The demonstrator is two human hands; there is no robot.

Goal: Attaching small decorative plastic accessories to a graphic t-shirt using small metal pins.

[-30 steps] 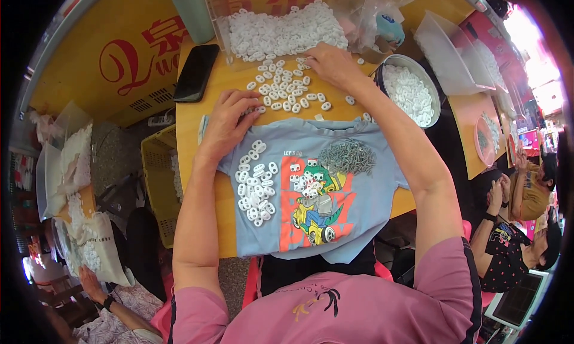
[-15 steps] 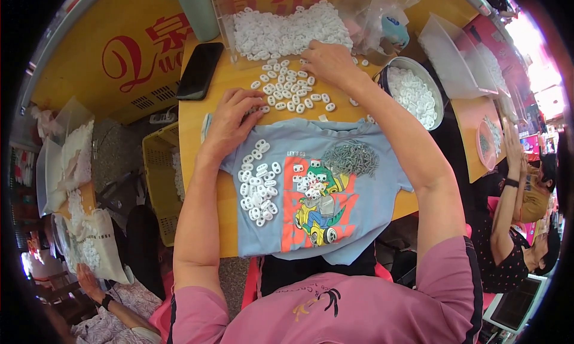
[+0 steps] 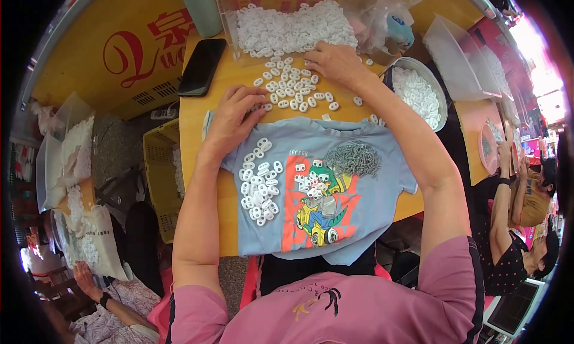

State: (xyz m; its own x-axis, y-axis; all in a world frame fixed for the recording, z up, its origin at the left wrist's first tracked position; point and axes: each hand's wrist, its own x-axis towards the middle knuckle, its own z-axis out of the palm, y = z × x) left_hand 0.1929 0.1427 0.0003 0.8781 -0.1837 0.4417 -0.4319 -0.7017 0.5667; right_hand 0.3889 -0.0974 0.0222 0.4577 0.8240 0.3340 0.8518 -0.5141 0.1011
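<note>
A light blue child's T-shirt (image 3: pixel 353 218) with an orange cartoon print lies spread on the wooden table (image 3: pixel 197 164). On it sit a cluster of small white plastic pieces (image 3: pixel 260 185) at the left and a heap of small grey metal parts (image 3: pixel 353 157) at the right. More white pieces (image 3: pixel 296 90) lie scattered on the table beyond the shirt. My left hand (image 3: pixel 234 114) rests flat at the shirt's upper left edge, fingertips among the scattered pieces. My right hand (image 3: pixel 335 60) lies palm down at the edge of the big white pile (image 3: pixel 287 27).
A black phone (image 3: pixel 202 67) lies at the table's left. A metal bowl (image 3: pixel 418 90) of white pieces stands right, clear bags and a tray behind it. A yellow crate (image 3: pixel 160 170) sits below left. Other people sit at the right (image 3: pixel 514 224) and lower left (image 3: pixel 101 296).
My left hand has slid a little up and right toward the scattered white pieces. My right hand stays at the pile's edge. The person at the right has lowered an arm.
</note>
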